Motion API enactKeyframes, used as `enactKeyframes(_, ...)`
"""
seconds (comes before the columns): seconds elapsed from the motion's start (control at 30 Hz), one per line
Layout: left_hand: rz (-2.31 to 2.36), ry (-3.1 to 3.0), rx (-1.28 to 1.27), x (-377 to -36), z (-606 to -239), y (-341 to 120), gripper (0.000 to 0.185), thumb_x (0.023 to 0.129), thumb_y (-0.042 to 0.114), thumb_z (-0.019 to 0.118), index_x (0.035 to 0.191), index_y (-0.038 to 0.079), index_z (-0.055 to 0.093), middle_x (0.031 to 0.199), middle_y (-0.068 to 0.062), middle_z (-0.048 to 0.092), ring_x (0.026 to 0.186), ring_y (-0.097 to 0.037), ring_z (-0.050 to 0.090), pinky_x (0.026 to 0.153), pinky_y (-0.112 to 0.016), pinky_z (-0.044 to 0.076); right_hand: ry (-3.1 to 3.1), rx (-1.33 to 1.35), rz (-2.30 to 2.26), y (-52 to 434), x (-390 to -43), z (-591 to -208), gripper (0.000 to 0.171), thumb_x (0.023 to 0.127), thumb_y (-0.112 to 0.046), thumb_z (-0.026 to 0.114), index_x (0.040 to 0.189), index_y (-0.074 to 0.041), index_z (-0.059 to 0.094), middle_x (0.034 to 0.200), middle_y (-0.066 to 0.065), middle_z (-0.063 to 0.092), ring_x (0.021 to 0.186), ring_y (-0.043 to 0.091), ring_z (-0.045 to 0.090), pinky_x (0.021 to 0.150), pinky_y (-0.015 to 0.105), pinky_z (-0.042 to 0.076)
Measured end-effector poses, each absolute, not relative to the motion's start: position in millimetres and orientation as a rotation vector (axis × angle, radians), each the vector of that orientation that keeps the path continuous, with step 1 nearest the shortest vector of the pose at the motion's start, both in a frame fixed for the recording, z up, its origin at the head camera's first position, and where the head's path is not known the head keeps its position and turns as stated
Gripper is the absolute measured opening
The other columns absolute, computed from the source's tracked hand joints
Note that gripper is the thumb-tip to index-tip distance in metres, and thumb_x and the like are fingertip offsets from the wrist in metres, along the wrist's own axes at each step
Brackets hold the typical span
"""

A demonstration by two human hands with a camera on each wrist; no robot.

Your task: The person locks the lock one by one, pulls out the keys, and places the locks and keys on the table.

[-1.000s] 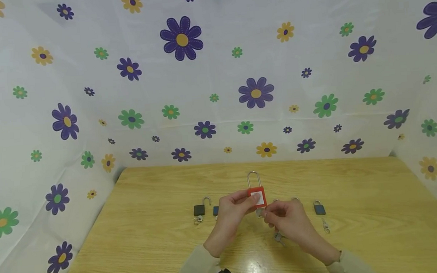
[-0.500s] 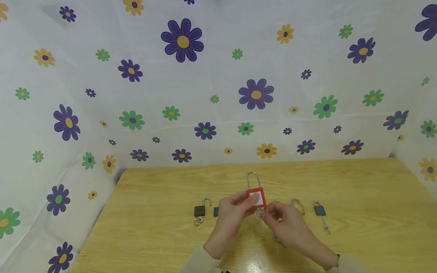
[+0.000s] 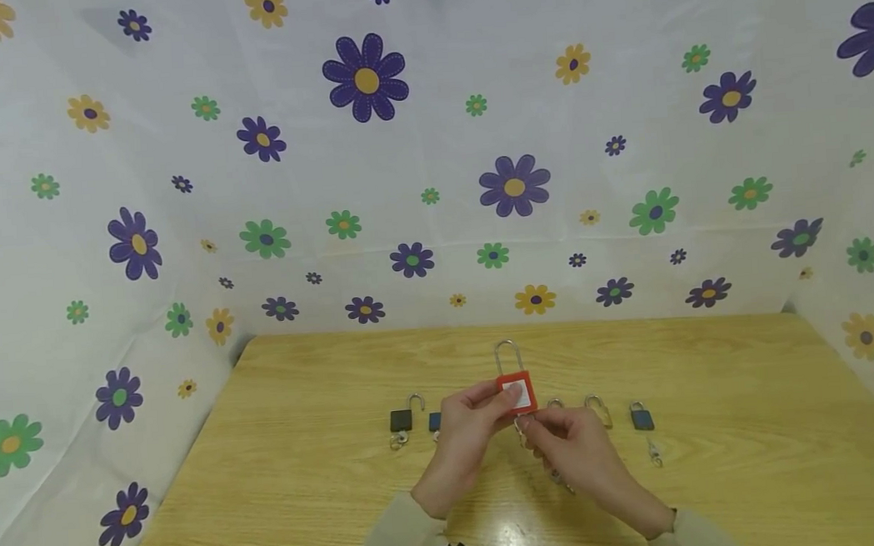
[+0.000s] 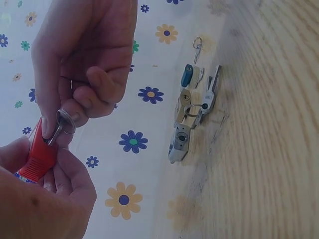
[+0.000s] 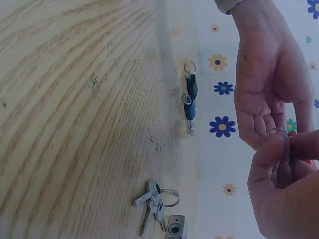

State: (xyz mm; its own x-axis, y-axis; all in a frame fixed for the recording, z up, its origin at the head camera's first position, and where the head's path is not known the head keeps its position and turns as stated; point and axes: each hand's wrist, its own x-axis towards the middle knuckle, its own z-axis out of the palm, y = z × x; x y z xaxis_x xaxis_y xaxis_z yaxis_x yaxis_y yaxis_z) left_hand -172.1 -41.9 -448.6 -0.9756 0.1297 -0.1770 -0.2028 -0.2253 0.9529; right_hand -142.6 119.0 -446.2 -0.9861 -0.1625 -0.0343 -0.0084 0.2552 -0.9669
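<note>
In the head view my left hand (image 3: 465,430) grips a red padlock (image 3: 517,392) with a white label, its long shackle (image 3: 508,356) pointing up. My right hand (image 3: 586,452) is just below it and to the right. Thumb and fingers of that hand pinch a key at the padlock's underside. In the left wrist view the key (image 4: 56,134) sticks out of the red body's bottom face, with a ring (image 4: 66,122) through it. The right wrist view shows the ring (image 5: 278,131) between both hands, while fingers cover most of the padlock.
On the wooden table (image 3: 286,499) a black padlock (image 3: 401,421) with keys and a partly covered blue padlock (image 3: 434,422) lie left. A brass padlock (image 3: 602,413), another blue padlock (image 3: 642,417) and loose keys (image 3: 654,452) lie right. Nearer keys (image 5: 155,201) lie by a silver padlock (image 5: 176,228).
The key under the red padlock has turned: its broad head showed before, now it looks narrower with the ring hanging. My right fingers have shifted slightly; the left hand keeps its grip.
</note>
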Motion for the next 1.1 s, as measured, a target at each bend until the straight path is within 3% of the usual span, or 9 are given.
enactKeyframes(0.17, 2.324, 1.749, -0.091, -172.4, -451.1, -40.5, 0.044, 0.095, 0.022, 0.075, 0.128, -0.007, 0.066, 0.118, -0.015, 0.074, 0.099, -0.014, 0.074, 0.094, -0.031, 0.058, 2.285, -0.114, -1.894, 120.7, -140.4, -446.7, 0.028, 0.101, -0.017, 0.066, 0.102, 0.009, 0.074, 0.072, 0.005, 0.065, 0.057, 0.007, 0.055, 0.052, 0.021, 0.047)
enactKeyframes(0.8, 2.315, 1.695, -0.142, -173.0, -453.8, -39.0, 0.043, 0.095, 0.023, 0.076, 0.125, -0.006, 0.068, 0.111, -0.01, 0.076, 0.092, -0.013, 0.075, 0.089, -0.029, 0.059, 2.294, 0.019, -1.853, 119.8, -134.8, -445.4, 0.03, 0.099, -0.022, 0.069, 0.088, 0.006, 0.074, 0.062, -0.001, 0.06, 0.052, 0.007, 0.05, 0.047, 0.019, 0.04)
enactKeyframes(1.1, 2.338, 1.64, -0.175, -172.5, -454.0, -35.8, 0.044, 0.096, 0.022, 0.074, 0.127, -0.008, 0.066, 0.12, -0.015, 0.073, 0.097, -0.014, 0.074, 0.091, -0.029, 0.059, 2.264, 0.086, -1.862, 120.1, -135.8, -444.5, 0.029, 0.099, -0.019, 0.068, 0.087, 0.007, 0.072, 0.061, 0.0, 0.06, 0.051, 0.008, 0.049, 0.045, 0.019, 0.038)
